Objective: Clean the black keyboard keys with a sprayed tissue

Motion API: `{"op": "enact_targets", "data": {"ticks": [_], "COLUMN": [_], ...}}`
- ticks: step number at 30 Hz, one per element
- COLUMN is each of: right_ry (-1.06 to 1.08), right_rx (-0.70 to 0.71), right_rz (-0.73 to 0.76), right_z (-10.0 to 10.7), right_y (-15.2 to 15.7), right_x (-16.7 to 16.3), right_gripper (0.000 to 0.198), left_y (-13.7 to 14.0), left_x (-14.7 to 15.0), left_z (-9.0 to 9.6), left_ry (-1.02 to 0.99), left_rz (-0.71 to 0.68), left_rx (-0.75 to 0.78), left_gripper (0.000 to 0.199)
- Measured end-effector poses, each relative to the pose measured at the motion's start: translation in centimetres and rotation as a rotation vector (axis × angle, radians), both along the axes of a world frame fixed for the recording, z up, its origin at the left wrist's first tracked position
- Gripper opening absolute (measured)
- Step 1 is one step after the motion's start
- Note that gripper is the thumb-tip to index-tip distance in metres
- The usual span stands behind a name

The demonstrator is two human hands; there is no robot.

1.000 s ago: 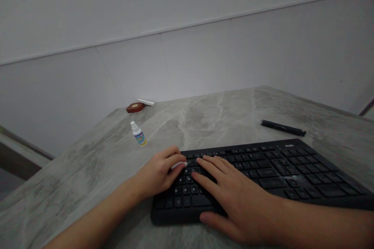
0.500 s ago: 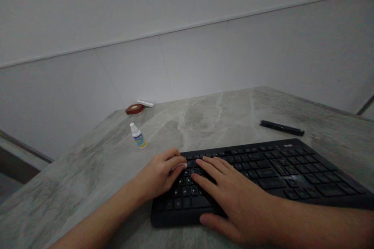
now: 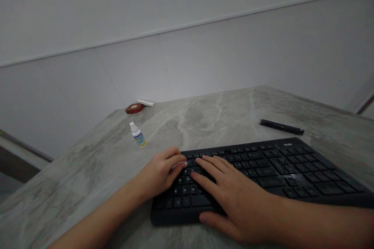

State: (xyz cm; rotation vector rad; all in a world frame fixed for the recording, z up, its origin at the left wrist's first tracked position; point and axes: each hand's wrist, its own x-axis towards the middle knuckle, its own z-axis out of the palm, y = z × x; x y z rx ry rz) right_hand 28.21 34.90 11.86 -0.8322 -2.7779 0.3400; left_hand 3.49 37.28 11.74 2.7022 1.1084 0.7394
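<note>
Backing the whole scene, a pale wall (image 3: pixel 193 62) meets the far edge of the grey marbled counter (image 3: pixel 201 124). On the near part of it lies the black keyboard (image 3: pixel 263 172), its long axis running left to right and its right end reaching to the picture's edge.

The right hand (image 3: pixel 230 186) lies flat across the keyboard's left half, fingers spread toward the far left and thumb out along the near edge; it shows no hold on anything, though its palm is hidden. The left hand (image 3: pixel 159 171) comes in from the near left over the keyboard's left end, its fingers curled into a pinch. It is the nearer hand to the leftmost keys; just to its right, the right fingers cover the neighbouring keys and block that direction. Whether any key is pressed down, I cannot tell.

A slim black thing (image 3: pixel 281 127) lies on the counter just beyond the keyboard, far right. A white spray bottle (image 3: pixel 138 135) stands beyond the left hand, apart from it. Farther left, near the wall, sits a red-brown box (image 3: pixel 134 108) with a thin white bar (image 3: pixel 145 103) beside it.

Smallest is a white piece (image 3: pixel 184 164) gripped between left thumb and fingers, its tip pointing right over the keys.
</note>
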Motion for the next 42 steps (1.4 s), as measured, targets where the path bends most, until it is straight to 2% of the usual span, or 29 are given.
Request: {"op": "enact_targets", "data": {"ticks": [2,8,13,17,22,25,31,36,42], "right_ry": [0.006,-0.008,0.000,0.015,0.010,0.001,0.019,0.045,0.057], "right_rx": [-0.001,-0.001,-0.016,-0.033,-0.028,-0.050,-0.064,-0.036,-0.023], "right_rz": [-0.001,-0.008,-0.004,-0.001,0.001,-0.004,-0.001,-0.013,-0.010], "right_z": [0.0,0.0,0.0,-0.2,-0.2,0.0,0.1,-0.4,-0.3], "right_y": [0.0,-0.1,-0.1,-0.1,0.0,0.1,0.0,-0.1,-0.2], "right_x": [0.0,-0.1,0.0,0.2,0.2,0.2,0.1,0.2,0.2], "right_gripper": [0.069,0.070,0.070,0.071,0.071,0.071,0.070,0.069,0.068], "left_y": [-0.1,0.0,-0.1,-0.1,-0.1,0.2,1.3,0.3,-0.6], "left_x": [0.0,0.0,-0.4,-0.2,0.0,-0.8,-2.0,-0.9,0.2], "left_z": [0.0,-0.4,0.1,-0.2,-0.1,0.3,-0.1,-0.4,-0.5], "left_ry": [0.018,0.079,0.102,0.097,0.283,0.341,0.217,0.007,-0.076], "left_rz": [-0.039,0.071,-0.044,0.042,0.150,0.209,0.243,0.187,0.045], "left_rx": [0.004,0.102,0.034,0.094,0.286,0.315,0.249,0.289,0.205], "left_gripper": [0.019,0.022,0.019,0.021,0.026,0.026,0.023,0.024,0.022]}}
